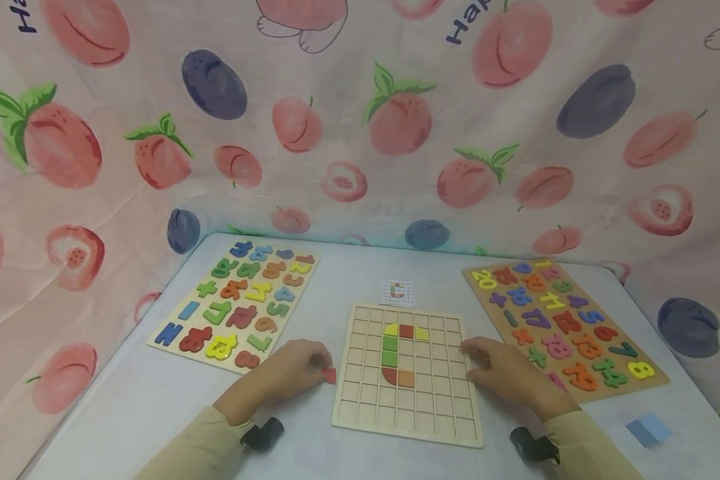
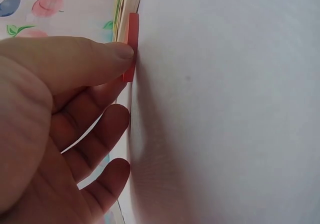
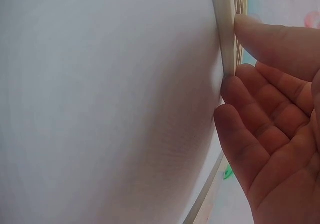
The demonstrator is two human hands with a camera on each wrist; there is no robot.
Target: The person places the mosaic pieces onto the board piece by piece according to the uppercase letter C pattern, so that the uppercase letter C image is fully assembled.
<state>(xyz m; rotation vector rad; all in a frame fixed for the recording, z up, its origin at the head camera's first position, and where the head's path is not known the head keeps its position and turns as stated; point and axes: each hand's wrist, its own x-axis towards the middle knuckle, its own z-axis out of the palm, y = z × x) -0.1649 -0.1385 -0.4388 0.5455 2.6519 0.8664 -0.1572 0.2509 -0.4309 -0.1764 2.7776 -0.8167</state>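
A wooden grid board (image 1: 435, 400) lies in the middle of the table, with several coloured tiles in its squares: yellow rounded ones, a red tile (image 1: 406, 331), green tiles (image 1: 390, 351), a red-brown rounded one and an orange tile (image 1: 405, 379). Just off the board's left edge, my left hand (image 1: 294, 368) holds a small red tile (image 2: 132, 46) between thumb and fingers, close to the tabletop. My right hand (image 1: 507, 370) rests against the board's right edge; in the right wrist view its thumb touches the rim (image 3: 227, 39), other fingers loosely bent.
Behind the board lies a small pattern card (image 1: 397, 293) with a similar coloured shape. Number puzzle boards flank it, one at left (image 1: 255, 290) and one at right (image 1: 561, 327). A blue block (image 1: 649, 430) is at front right. A fruit-print cloth (image 1: 360, 120) hangs behind.
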